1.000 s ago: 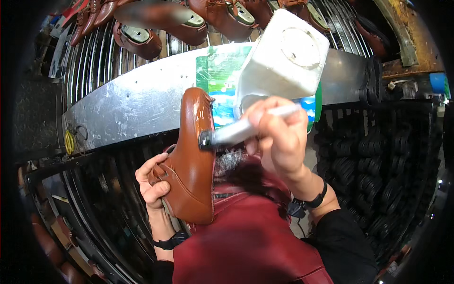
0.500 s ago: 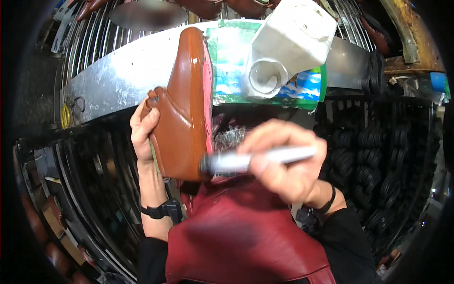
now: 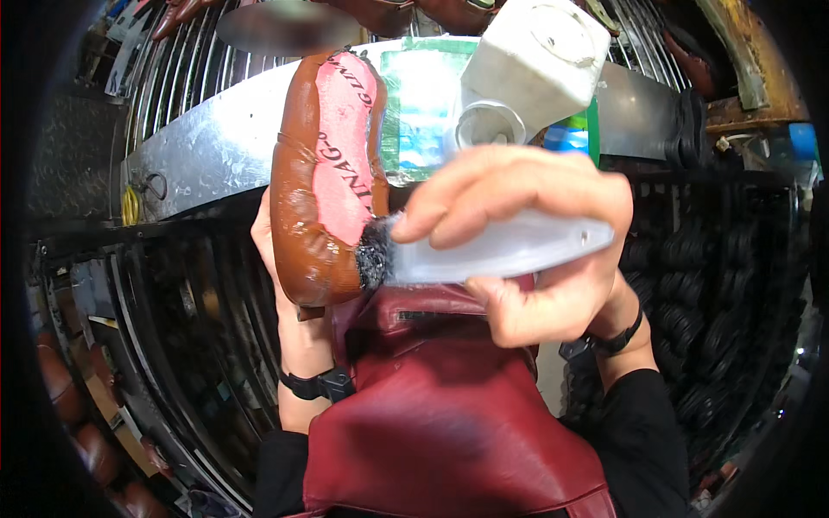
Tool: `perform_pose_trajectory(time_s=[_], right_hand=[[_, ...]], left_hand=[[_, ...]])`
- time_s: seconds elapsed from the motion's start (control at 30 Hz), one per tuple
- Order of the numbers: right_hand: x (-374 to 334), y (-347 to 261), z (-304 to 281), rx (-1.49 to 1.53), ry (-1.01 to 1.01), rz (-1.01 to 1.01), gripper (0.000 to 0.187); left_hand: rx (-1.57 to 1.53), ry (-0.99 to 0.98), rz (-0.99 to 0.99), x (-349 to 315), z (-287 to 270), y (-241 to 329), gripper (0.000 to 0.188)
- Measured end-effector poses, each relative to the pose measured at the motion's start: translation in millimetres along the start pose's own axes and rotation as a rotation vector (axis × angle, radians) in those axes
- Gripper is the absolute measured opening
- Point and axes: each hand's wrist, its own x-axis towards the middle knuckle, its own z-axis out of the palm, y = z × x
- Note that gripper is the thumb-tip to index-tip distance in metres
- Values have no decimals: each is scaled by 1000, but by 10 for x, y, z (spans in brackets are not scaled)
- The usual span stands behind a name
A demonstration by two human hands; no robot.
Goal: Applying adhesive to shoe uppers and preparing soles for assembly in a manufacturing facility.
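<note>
between the right hand (image 3: 527, 250) fingers sits a white brush (image 3: 496, 250), gripped tight, bristles touching the brown shoe (image 3: 324, 186) heel. left hand (image 3: 281, 268) fingers wrap behind the shoe, holding it upright, pink sole facing up.

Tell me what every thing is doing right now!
Brown shoe: held up, pink insole facing the camera.
Brush: dark bristles pressed against the shoe's lower end.
Left hand: gripping the shoe from behind.
Right hand: closed around the brush handle.
White jug: tilted, round opening showing.
</note>
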Motion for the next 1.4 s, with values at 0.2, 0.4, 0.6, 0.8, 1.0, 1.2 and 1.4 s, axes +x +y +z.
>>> perform_pose_trajectory(time_s=[0.2, 0.4, 0.6, 0.8, 1.0, 1.2, 1.4], right_hand=[[305, 599, -257, 63, 232, 193, 17], [-216, 728, 426, 446, 671, 608, 20], [-233, 462, 214, 368, 930, 554, 25], [-156, 503, 132, 389, 933, 499, 25], [-104, 549, 188, 445, 1022, 564, 20], [-436, 618, 57, 306, 1048, 594, 25], [-460, 525, 133, 472, 923, 609, 26]], left_hand=[[-26, 39, -149, -75, 264, 248, 37], [-437, 141, -321, 287, -130, 377, 40], [514, 159, 183, 2008, -490, 842, 31], [1661, 378, -84, 4003, -437, 959, 60], [1760, 338, -79, 3939, -890, 919, 138], [1621, 399, 480, 1566, -506, 2969, 71], [2129, 746, -580, 548, -1303, 5275, 73]])
